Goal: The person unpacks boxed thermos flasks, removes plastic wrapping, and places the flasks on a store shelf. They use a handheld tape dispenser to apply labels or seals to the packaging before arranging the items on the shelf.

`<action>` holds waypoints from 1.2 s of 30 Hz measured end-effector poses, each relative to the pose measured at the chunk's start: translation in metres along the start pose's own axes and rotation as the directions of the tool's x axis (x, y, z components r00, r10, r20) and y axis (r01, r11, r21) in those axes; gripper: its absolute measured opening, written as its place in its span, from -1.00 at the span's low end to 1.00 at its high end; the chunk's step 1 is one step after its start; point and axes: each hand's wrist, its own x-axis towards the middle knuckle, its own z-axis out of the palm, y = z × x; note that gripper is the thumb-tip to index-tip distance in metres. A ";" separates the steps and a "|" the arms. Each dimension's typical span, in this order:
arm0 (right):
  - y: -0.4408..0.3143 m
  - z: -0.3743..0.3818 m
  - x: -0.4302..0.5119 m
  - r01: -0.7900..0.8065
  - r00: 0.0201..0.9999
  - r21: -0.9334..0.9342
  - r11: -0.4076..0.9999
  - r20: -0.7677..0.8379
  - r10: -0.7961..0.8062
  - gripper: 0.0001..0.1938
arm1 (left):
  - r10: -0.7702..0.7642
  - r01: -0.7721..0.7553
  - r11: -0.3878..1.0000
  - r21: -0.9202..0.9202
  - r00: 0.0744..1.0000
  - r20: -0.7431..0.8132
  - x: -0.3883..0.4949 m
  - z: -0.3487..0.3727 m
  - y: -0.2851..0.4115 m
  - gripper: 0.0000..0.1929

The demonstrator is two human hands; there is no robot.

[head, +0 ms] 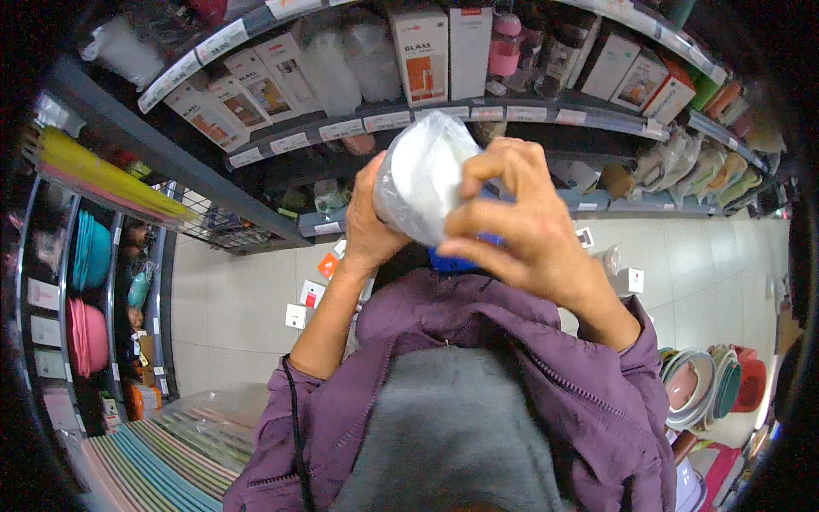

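Note:
A white, rounded object wrapped in clear plastic is held up in front of my chest. My left hand grips it around its left side and underside. My right hand is at its right edge, fingers curled and blurred by motion. The fingertips overlap the plastic, but whether they pinch it I cannot tell. Below the hands, a blue thing shows partly, mostly covered by the right hand and the jacket. What the wrapped object is cannot be made out.
Ahead, a store shelf holds boxed glassware, a pink bottle and plastic-wrapped goods. Small boxes lie on the tiled floor. Stacked basins stand at right, stacked striped items at lower left, and a wire rack at left.

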 end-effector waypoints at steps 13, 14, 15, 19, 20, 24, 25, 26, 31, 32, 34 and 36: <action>0.087 -0.095 -0.072 -0.293 0.956 -0.216 0.931 -0.048 0.290 -0.81 | -0.411 0.326 0.829 -0.454 0.906 -0.100 -0.038 -0.004 -0.046 -0.36; 0.105 -0.118 -0.089 -0.271 0.962 -0.329 0.904 -0.068 0.264 -0.80 | -0.413 0.277 0.792 -0.544 0.900 -0.142 -0.033 -0.001 -0.048 -0.36; 0.114 -0.139 -0.110 -0.366 0.919 -0.438 0.821 -0.030 0.393 -0.77 | -0.480 0.325 0.741 -0.587 0.868 -0.125 -0.033 0.002 -0.045 -0.35; 0.177 -0.161 -0.195 -0.698 0.674 -0.420 0.580 -0.111 0.731 -0.73 | -0.602 0.423 0.621 -0.660 0.796 -0.055 -0.019 0.010 -0.041 -0.30; 0.187 -0.157 -0.219 -0.676 0.683 -0.451 0.583 -0.084 0.726 -0.73 | -0.612 0.437 0.616 -0.655 0.790 -0.048 -0.016 0.011 -0.041 -0.30; 0.213 -0.126 -0.311 -0.846 0.430 -0.361 0.393 -0.025 0.903 -0.74 | -0.609 0.454 0.663 -0.595 0.789 -0.076 -0.017 0.008 -0.049 -0.29; 0.217 -0.123 -0.332 -0.870 0.357 -0.354 0.344 0.031 0.934 -0.75 | -0.595 0.448 0.692 -0.566 0.799 -0.094 -0.016 0.009 -0.054 -0.29; 0.220 -0.122 -0.350 -0.885 0.332 -0.347 0.311 0.000 0.943 -0.75 | -0.599 0.458 0.714 -0.529 0.791 -0.122 -0.018 0.011 -0.057 -0.28; 0.216 -0.115 -0.389 -0.955 0.161 -0.266 0.131 -0.094 0.982 -0.75 | -0.545 0.443 0.746 -0.498 0.836 -0.072 -0.022 0.032 -0.076 -0.29; 0.214 -0.110 -0.383 -0.968 0.088 -0.240 0.068 -0.073 0.993 -0.76 | -0.586 0.475 0.736 -0.482 0.803 -0.105 -0.019 0.034 -0.079 -0.29; 0.208 -0.092 -0.353 -0.953 0.248 -0.191 0.237 -0.040 0.968 -0.77 | -0.473 0.410 0.818 -0.404 0.879 -0.065 -0.017 0.043 -0.080 -0.31; 0.198 -0.070 -0.308 -0.953 0.272 -0.137 0.271 0.010 0.962 -0.78 | -0.476 0.429 0.821 -0.377 0.879 -0.038 -0.014 0.048 -0.078 -0.34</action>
